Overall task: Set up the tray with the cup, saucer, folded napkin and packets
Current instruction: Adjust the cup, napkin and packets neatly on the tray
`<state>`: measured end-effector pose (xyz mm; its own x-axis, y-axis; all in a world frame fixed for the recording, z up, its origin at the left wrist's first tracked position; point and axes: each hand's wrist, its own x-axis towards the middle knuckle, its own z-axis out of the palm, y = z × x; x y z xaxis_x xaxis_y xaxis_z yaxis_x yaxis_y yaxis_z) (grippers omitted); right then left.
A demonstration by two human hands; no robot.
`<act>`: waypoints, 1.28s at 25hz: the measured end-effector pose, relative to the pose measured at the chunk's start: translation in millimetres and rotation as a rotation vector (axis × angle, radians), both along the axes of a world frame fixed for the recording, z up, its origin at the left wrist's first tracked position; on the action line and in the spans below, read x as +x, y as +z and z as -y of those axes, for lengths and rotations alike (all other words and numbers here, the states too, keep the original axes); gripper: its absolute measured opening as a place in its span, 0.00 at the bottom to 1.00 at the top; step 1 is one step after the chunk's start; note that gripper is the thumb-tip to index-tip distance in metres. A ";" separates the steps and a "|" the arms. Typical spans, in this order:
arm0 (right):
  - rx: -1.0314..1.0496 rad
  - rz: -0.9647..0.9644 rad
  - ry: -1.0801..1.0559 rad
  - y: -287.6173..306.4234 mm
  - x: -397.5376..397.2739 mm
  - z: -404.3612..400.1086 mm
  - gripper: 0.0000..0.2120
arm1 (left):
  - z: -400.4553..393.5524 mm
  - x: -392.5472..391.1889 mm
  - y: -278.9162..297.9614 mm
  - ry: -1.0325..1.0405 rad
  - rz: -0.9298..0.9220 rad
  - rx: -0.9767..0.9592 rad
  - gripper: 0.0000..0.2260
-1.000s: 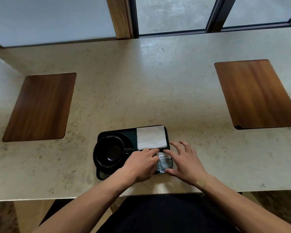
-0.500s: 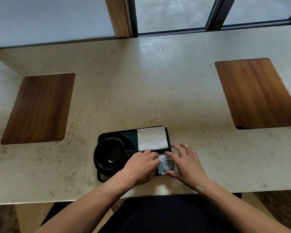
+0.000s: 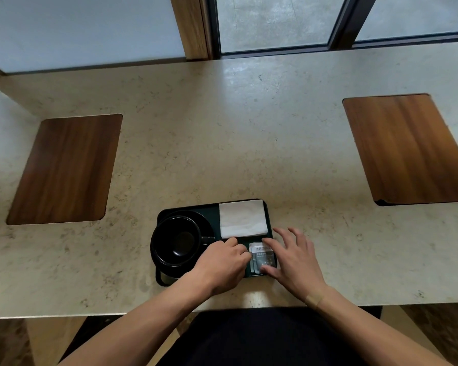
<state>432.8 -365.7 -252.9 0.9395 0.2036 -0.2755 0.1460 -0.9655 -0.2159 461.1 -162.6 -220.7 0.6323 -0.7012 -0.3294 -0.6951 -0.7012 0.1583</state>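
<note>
- Packets [image 3: 262, 258] lie in the near right corner of the tray [image 3: 188, 207], between the two hands and touching both; long axis runs toward and away from the person.
- Left hand [image 3: 222, 265]: fingers curled, tips at the packets' left edge; whether it pinches them I cannot tell.
- Right hand [image 3: 294, 256]: fingers spread and fairly straight, forefinger on the top edge, thumb at the near corner.
- Right hand looks the better placed to square the stack; a judgement only.
- Folded napkin [image 3: 242, 219] lies flat in the far right of the tray, just beyond the packets.
- Cup [image 3: 176, 241] sits on saucer [image 3: 204, 220], left half of the tray, handle pointing right.
- Count: one tray, one cup, one saucer, one napkin; packets at least two, overlapped, exact number unclear.
- Tray sits at the bench [image 3: 249, 128] near edge, with two wooden mats [image 3: 64, 167], one far to each side.
</note>
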 end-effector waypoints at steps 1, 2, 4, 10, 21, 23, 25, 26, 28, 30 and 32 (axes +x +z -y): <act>0.001 -0.002 -0.003 -0.9 0.1 0.3 0.32 | 0.4 -0.1 0.4 -0.012 -0.003 0.002 0.11; 0.001 -0.007 -0.004 -1.6 0.3 0.7 0.32 | 1.0 0.4 1.0 -0.028 -0.003 0.005 0.10; 0.001 -0.022 -0.001 -2.5 0.3 1.4 0.32 | 1.7 0.3 2.3 -0.064 -0.001 0.012 0.09; 0.012 -0.025 -0.003 -1.0 -1.0 2.8 0.32 | 1.7 -4.1 2.6 -0.093 -0.037 0.005 0.08; 0.010 0.026 -0.014 2.6 -4.3 -2.3 0.31 | -3.4 4.7 -1.3 -0.080 -0.043 0.012 0.10; 0.014 0.028 -0.009 2.8 -3.9 -2.0 0.31 | -3.3 3.3 -1.1 -0.085 -0.040 0.010 0.10; 0.005 0.022 0.000 3.4 -3.1 -1.7 0.31 | -3.1 2.6 -0.9 -0.084 -0.039 0.006 0.10; 0.001 0.015 0.003 3.8 -2.8 -1.5 0.31 | -2.8 2.4 -0.7 -0.082 -0.045 0.006 0.11; 0.001 0.011 0.007 3.9 -2.6 -1.1 0.31 | -2.6 2.0 -0.1 -0.077 -0.052 0.005 0.11; -0.002 0.009 0.012 4.5 -2.9 -0.8 0.31 | -2.3 1.9 -0.2 -0.072 -0.053 0.002 0.11; -0.009 0.007 0.015 4.9 -2.6 -0.6 0.31 | -2.6 1.6 -1.2 -0.071 -0.051 -0.005 0.11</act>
<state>430.2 -365.2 -248.0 0.9383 0.2149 -0.2709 0.1615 -0.9651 -0.2062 462.7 -159.9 -221.9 0.5631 -0.7454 -0.3567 -0.7342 -0.6494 0.1981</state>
